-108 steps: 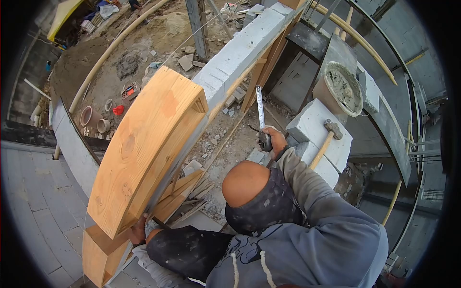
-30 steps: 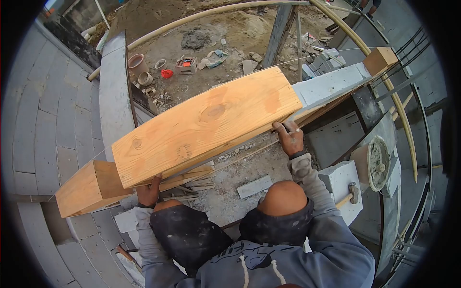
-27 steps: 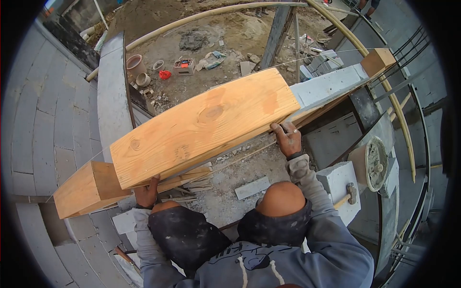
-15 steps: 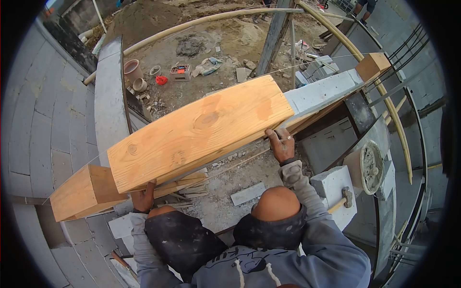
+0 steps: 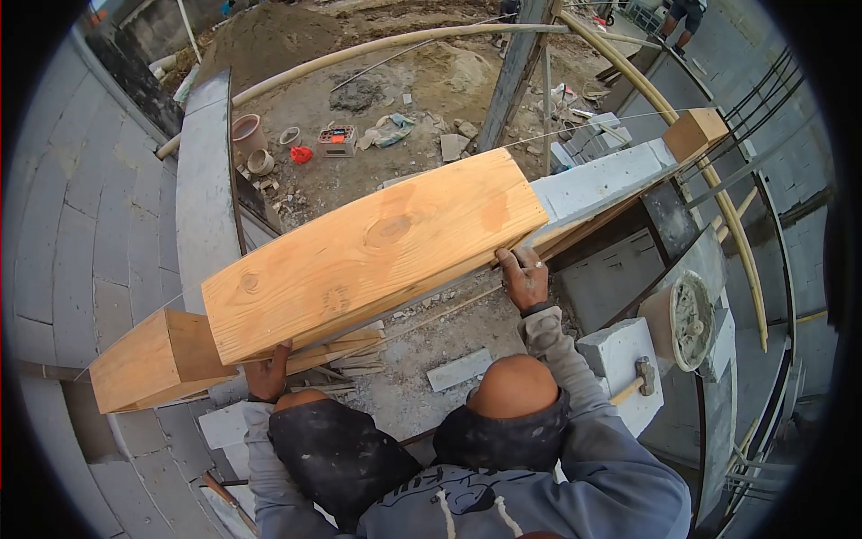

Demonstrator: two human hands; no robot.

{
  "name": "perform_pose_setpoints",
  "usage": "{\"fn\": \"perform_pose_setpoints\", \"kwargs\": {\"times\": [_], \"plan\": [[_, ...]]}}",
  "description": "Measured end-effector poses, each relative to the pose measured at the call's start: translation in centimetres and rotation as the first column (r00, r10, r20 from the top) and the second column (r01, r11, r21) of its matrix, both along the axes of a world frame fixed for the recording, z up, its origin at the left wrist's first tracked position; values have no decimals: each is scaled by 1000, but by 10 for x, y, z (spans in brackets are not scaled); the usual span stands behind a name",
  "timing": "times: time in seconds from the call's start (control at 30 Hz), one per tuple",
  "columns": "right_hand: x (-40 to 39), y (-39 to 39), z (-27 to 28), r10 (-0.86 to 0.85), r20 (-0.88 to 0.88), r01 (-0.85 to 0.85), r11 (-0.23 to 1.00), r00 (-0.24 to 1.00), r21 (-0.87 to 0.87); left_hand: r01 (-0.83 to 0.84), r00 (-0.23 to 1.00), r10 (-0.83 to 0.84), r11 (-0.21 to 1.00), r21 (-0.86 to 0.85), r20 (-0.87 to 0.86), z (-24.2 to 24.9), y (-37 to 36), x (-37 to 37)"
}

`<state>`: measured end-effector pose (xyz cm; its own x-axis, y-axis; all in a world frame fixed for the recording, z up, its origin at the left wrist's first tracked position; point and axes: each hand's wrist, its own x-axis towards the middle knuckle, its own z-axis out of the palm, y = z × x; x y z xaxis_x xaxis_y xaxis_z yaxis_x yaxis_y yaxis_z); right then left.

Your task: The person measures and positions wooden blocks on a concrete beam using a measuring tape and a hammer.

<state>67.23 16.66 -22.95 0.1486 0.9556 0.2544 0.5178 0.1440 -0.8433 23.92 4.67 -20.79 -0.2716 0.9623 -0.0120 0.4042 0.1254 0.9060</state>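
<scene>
A long, box-shaped piece of pale timber (image 5: 386, 242) with knots in its broad face lies tilted across the view, in front of my knees. My right hand (image 5: 523, 278) grips its near lower edge close to the right end, fingers curled against the wood. Near the left end, my left hand (image 5: 267, 375) holds the bottom edge from below, and its fingers are partly hidden by the timber. A grey block course (image 5: 606, 180) runs on from the timber's right end. Beyond the left end sits a separate wooden block (image 5: 162, 359).
A hammer (image 5: 639, 375) rests on a white block (image 5: 620, 350) at right, beside a mortar bucket (image 5: 687, 319). A taut string runs above the wall line. Bamboo poles (image 5: 404, 38) cross behind. Thin wood strips (image 5: 350, 350) lie below. Another person (image 5: 687, 16) stands far right.
The view has shifted slightly. Both hands keep their hold on the timber, which stays almost in place; the right wrist sits a little lower in view.
</scene>
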Motion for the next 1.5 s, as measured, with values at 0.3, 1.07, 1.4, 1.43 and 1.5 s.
{"fn": "perform_pose_setpoints", "kwargs": {"times": [0.3, 1.07, 1.4, 1.43, 1.5], "plan": [[-6, 1, -2, -11, -141, 6, 999, 990, -34, 123, 980, -105, 987, 103, -170, -2, 4, -7], [2, 1, -4, 17, -62, -24, 994, 998, -104, 117, 975, -77, 976, 182, -209, 5, 8, -9], [9, 2, -11, 36, -58, -42, 993, 998, -111, 113, 972, -66, 972, 206, -225, 9, 9, -7], [9, 3, -11, 40, -47, -44, 995, 998, -87, 115, 972, -68, 971, 207, -225, 8, 9, -6], [8, 3, -12, 42, -35, -44, 997, 998, -62, 99, 980, -58, 972, 215, -190, 6, 9, -5]]}}
